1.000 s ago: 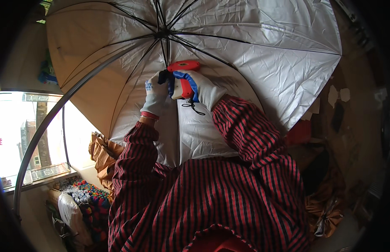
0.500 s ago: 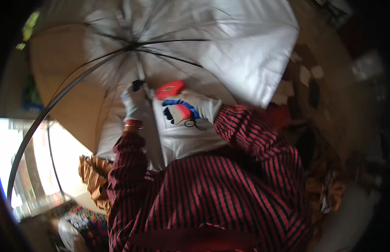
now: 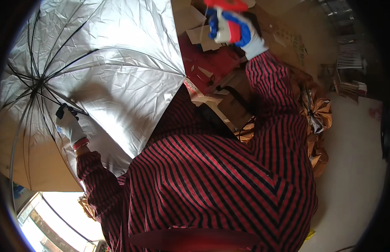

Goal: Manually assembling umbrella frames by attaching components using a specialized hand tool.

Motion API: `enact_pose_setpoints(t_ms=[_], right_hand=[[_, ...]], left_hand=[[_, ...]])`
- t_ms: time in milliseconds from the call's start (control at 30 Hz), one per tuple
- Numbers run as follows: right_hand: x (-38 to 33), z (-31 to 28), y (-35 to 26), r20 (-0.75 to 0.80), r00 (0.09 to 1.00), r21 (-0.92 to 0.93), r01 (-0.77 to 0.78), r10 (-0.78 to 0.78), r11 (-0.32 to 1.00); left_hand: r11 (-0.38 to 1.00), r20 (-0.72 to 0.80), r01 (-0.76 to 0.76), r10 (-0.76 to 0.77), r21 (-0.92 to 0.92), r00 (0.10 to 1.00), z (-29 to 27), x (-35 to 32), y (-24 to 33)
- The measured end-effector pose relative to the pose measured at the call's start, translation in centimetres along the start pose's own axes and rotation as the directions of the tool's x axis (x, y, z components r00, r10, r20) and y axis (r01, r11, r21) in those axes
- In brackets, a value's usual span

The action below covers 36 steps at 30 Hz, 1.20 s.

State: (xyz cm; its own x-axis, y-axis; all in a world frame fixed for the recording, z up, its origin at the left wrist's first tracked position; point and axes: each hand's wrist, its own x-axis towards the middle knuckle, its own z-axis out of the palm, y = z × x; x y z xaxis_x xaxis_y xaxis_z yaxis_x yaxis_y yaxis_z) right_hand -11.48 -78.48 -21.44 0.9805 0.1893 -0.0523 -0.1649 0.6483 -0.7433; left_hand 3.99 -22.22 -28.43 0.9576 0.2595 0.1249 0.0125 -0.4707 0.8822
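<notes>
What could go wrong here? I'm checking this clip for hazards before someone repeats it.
1. The left hand alone holds the open silver-lined umbrella near its hub, so it may tip or swing.
2. The right hand lifts a red tool high above stacked brown cardboard boxes; it might snag or drop.

- Daylight pours in from the blown-out white window [image 3: 56, 218] at lower left, its detail lost.
- The open silver-lined umbrella canopy [image 3: 119, 63] catches that light and glares brightly across its creases.
- A soft shadow falls on the canopy beside the left hand [image 3: 69, 124].
- The right hand [image 3: 235, 27] at the top edge looks slightly blurred.
- Dark fisheye vignette rings the frame; edges bend.
</notes>
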Motion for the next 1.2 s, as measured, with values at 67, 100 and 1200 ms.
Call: enact_pose_setpoints(t_ms=[67, 100, 1200], right_hand=[[-2.1, -4.6, 2.3, -0.392, 0.903, -0.167, -0.259, 0.177, 0.951], [-2.6, -6.1, 3.9, -0.488, 0.857, -0.377, -0.377, 0.165, 0.846], [0.2, -14.1, 27.4, -0.210, 0.945, -0.828, -0.308, -0.251, -0.469]], left_hand=[[0.995, -0.053, 0.044, -0.040, 0.091, 0.998, 0.2, -1.1, 1.4], [0.994, -0.045, 0.057, -0.053, 0.094, 0.998, 0.1, -1.7, 2.3], [0.973, -0.006, 0.202, -0.202, 0.112, 0.979, -2.6, -2.3, 1.0]])
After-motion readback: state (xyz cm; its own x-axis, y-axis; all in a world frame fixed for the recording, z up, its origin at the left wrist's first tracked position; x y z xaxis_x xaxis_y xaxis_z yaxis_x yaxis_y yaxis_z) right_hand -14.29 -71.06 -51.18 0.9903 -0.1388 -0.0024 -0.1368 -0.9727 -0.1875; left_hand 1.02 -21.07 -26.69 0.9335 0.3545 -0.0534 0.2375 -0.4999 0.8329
